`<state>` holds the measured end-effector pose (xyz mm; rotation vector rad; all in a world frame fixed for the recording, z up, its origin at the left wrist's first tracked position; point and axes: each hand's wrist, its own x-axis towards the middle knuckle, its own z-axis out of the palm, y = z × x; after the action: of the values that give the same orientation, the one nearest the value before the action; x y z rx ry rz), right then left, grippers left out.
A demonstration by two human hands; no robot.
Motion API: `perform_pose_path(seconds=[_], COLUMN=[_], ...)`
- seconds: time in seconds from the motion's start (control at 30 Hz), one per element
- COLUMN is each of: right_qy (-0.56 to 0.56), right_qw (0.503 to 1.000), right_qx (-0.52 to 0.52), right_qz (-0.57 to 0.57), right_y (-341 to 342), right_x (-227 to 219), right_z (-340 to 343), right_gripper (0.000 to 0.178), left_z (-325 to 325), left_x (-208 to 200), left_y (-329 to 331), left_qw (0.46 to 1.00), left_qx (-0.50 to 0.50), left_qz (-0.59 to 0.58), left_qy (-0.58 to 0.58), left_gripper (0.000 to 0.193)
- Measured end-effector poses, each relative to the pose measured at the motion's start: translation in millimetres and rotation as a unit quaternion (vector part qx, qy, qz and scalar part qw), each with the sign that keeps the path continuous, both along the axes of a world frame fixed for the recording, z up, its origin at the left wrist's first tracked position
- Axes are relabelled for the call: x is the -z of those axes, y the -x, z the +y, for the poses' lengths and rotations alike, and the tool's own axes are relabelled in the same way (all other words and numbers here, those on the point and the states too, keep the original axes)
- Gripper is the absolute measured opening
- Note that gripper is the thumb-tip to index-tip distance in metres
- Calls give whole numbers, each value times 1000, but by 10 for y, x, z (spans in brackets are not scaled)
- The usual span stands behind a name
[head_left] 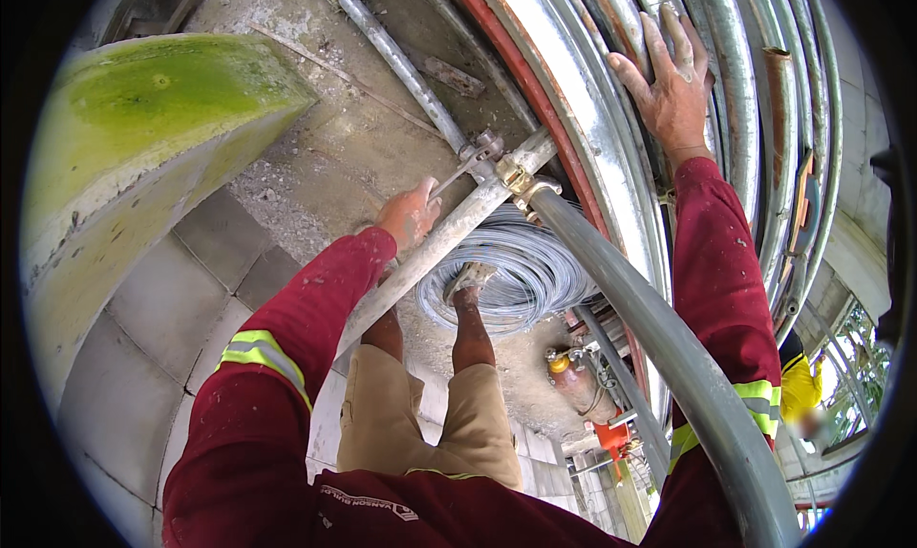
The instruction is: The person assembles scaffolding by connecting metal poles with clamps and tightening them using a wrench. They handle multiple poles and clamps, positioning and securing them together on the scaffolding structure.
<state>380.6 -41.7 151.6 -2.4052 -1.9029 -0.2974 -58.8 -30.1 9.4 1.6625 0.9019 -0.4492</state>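
Observation:
My left hand [409, 215] is closed round the end of a thin metal spanner [455, 177]. Its far end meets a scaffold coupler [488, 148] where several tubes cross. A pale scaffold tube [435, 247] slants up past my left hand to this joint. Beside it, a brass-coloured coupler [517, 176] clasps a grey tube [650, 319] that curves down past my right forearm. My right hand [676, 87] lies with fingers spread on a stack of galvanised tubes [735, 99] and grips none of them.
A coil of wire [535, 271] lies on the ground around my foot. Beyond it stands a gas cylinder [578, 386] near an orange-red object [613, 437]. A mossy green concrete ledge [162, 99] rises at left above grey tiles [143, 328]. A person in yellow [800, 390] is far right.

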Motion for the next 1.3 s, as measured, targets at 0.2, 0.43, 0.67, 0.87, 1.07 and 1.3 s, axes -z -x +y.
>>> perform_pose_path(seconds=[0.2,0.43,0.67,0.87,1.07,1.3], right_qy=[8,-5,5,-11,-3,18], right_qw=[1000,1000,1000,1000,1000,1000], right_qx=[10,1,7,-21,3,17], right_qz=[-3,18,-10,-8,-16,-11], right_y=[2,-7,-30,-23,-4,5], right_x=[37,83,86,126,105,55], right_z=[12,35,-17,54,60,-8], right_gripper=[72,73,73,74,73,73], left_z=[425,-149,-102,-62,41,417], left_x=[-1073,-396,-213,661,632,-1091], left_y=[-562,-81,-72,-115,75,-579], left_qw=[952,997,996,997,999,923], left_qx=[-86,-17,32,44,45,-136], left_qz=[-1,-74,11,54,14,38], left_qy=[295,-30,-86,-24,-26,357], left_gripper=[50,39,36,38,40,39])
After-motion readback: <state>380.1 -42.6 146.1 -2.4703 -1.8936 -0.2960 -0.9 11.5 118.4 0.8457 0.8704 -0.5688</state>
